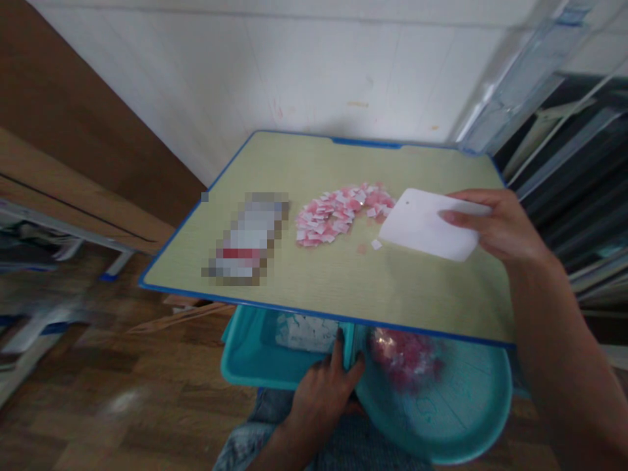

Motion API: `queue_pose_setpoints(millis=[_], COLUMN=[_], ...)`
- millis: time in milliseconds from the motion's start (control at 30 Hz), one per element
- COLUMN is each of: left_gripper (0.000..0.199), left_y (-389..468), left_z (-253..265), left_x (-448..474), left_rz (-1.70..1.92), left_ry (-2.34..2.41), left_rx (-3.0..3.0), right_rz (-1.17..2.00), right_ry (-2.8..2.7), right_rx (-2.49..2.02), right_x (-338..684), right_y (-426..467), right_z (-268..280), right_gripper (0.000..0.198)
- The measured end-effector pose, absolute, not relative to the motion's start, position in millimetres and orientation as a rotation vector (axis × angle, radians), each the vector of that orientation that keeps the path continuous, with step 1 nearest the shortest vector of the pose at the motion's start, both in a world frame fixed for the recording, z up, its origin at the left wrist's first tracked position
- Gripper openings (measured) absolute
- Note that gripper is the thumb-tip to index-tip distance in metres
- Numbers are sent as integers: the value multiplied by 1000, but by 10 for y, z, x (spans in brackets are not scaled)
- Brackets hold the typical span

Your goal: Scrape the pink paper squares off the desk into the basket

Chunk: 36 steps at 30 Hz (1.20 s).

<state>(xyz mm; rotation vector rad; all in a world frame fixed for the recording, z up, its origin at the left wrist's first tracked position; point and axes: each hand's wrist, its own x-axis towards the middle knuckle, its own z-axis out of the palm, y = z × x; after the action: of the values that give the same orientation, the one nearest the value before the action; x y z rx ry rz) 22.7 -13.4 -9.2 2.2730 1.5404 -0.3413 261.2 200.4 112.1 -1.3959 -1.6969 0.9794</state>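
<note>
My right hand (510,226) grips a white flat card (432,222) with rounded corners and a small hole, thumb on top. The card is held tilted over the board (275,163), at the right end of a curved heap of small pink and white pieces (326,216). Two loose pieces lie just left of and below the card. My left hand (324,389) is below the board's front edge, its index finger and thumb on either side of the rim between a teal rectangular tray (255,373) and a teal round basin (471,418).
A pixelated phone-like object (250,235) lies on the board's left. The tray holds something whitish (309,332); the basin holds a shiny bag of pink-red material (407,356). Behind is a white wall (314,72). A clear plastic piece (520,85) leans at the back right corner.
</note>
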Motion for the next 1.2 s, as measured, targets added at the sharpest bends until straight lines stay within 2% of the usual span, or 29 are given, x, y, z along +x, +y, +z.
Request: queue_pose_setpoints(millis=[167, 333, 500, 867, 1200], left_gripper=[79, 80, 74, 79, 79], left_y=[-116, -117, -123, -118, -116], left_z=[-68, -67, -59, -57, -54], left_x=[225, 219, 223, 219, 225], left_rz=[-364, -375, -380, -384, -360], left_ry=[1520, 1508, 1514, 1490, 1507], left_rx=[2262, 2252, 2252, 2238, 2233], right_rz=[971, 1061, 1219, 1249, 1433], right_ry=[-1856, -1954, -1973, -1859, -2047], right_rx=[-1400, -1366, -1254, -1277, -1085], right_x=[2604, 2561, 2282, 2215, 1886], right_y=[2004, 1977, 1892, 1905, 1731], right_z=[1142, 1157, 1095, 997, 963], right_gripper=[18, 27, 25, 26, 25])
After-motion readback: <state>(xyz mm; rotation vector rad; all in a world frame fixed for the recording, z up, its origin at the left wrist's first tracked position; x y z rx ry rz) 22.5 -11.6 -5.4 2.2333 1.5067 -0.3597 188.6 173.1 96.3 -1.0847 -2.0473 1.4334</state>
